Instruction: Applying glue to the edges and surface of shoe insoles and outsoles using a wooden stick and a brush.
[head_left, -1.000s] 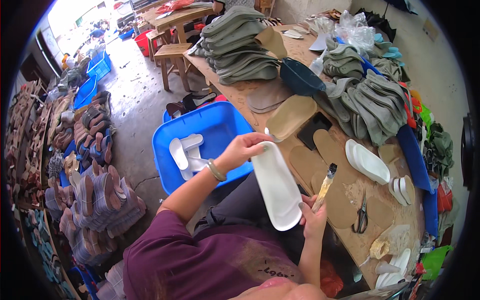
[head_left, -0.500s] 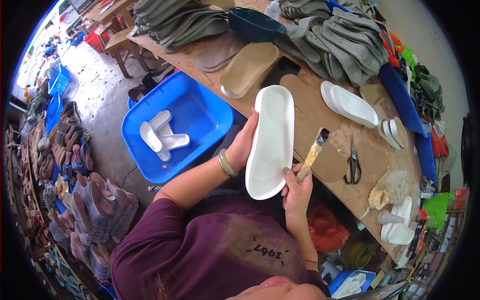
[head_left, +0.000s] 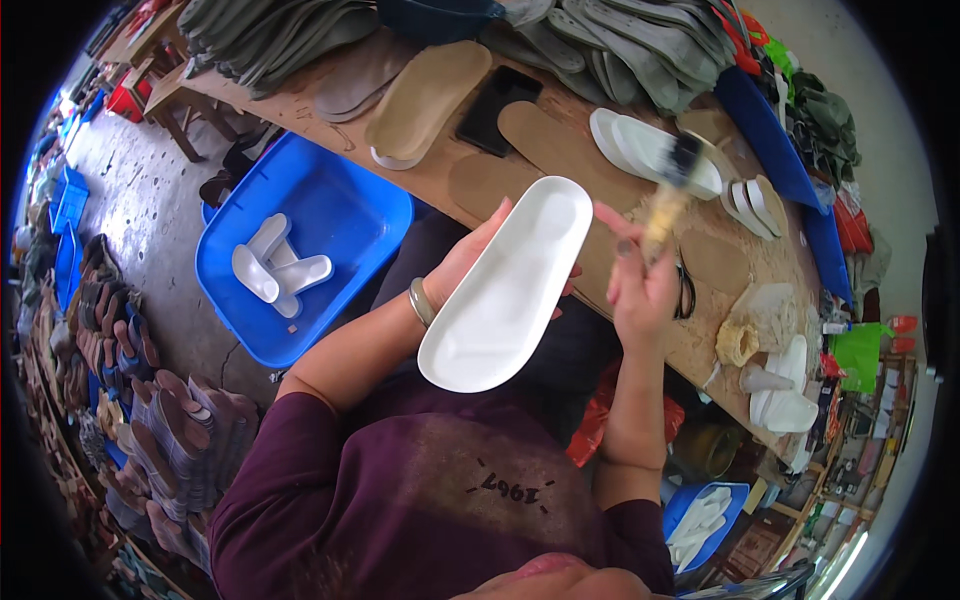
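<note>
A shallow white shoe sole [head_left: 510, 290] with a raised rim rests in my left hand [head_left: 465, 262], tilted with its narrower end toward the workbench. My left thumb lies along its edge, and fingertips show at the opposite side. To the right, apart from the sole, my right hand [head_left: 645, 290] grips a brush [head_left: 664, 212]. The brush points upward; its dark bristles and yellowish handle are blurred. My right index finger stretches toward the sole's upper end. Behind this hand, scissors [head_left: 686, 294] lie mostly hidden on the wooden workbench [head_left: 430, 190].
A blue tub [head_left: 370, 200] at left holds several white soles [head_left: 257, 275]. On the bench are a black phone [head_left: 499, 110], tan insoles [head_left: 430, 95], stacked grey pieces [head_left: 630, 50] and white soles [head_left: 640, 145]. Piled footwear parts [head_left: 180, 430] stand on the floor at lower left.
My right hand has moved up and away from the sole's lower edge, carrying the brush. The sole has turned, its lower end swinging left. The whole view has shifted somewhat.
</note>
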